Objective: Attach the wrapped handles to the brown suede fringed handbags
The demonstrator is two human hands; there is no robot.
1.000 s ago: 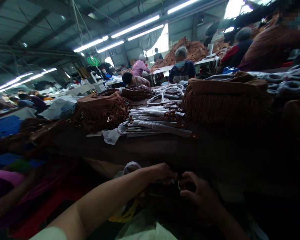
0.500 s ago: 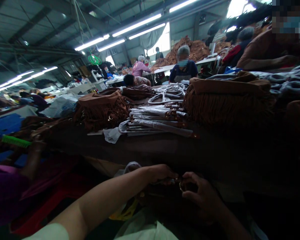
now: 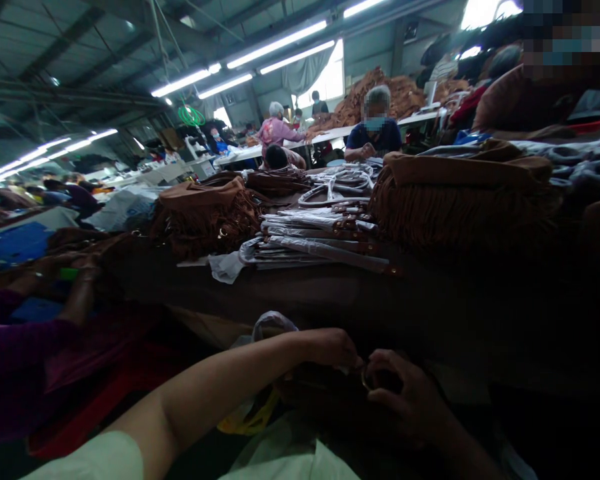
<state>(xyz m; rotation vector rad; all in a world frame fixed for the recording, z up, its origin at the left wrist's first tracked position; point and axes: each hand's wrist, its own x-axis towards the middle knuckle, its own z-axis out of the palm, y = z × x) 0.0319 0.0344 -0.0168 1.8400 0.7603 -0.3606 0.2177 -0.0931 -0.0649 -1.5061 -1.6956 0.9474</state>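
Close together over my lap, my two hands work at a small metal ring [image 3: 365,380]. Thumb and fingers of my right hand [image 3: 405,383] curve around the ring and pinch it. My left hand [image 3: 333,348] is closed just left of it, knuckles up; its fingertips meet near the ring, and what they grip is hidden. A plastic-wrapped handle loop [image 3: 274,320] sticks up behind my left forearm. Dark brown material lies beneath my hands, too dim to make out clearly.
Plastic-wrapped bag handles [image 3: 320,250] lie stacked on the dark table [image 3: 300,293]. Fringed brown pieces are piled left [image 3: 207,213] and right [image 3: 460,193] of them. At left, a co-worker's hands [image 3: 83,287] hold a green brush [image 3: 69,273]. A red stool [image 3: 95,400] stands beside me.
My hands stay near the ring, the left shifting slightly right and closing more. The co-worker's green brush has moved right onto brown material. A person across the table has raised a hand.
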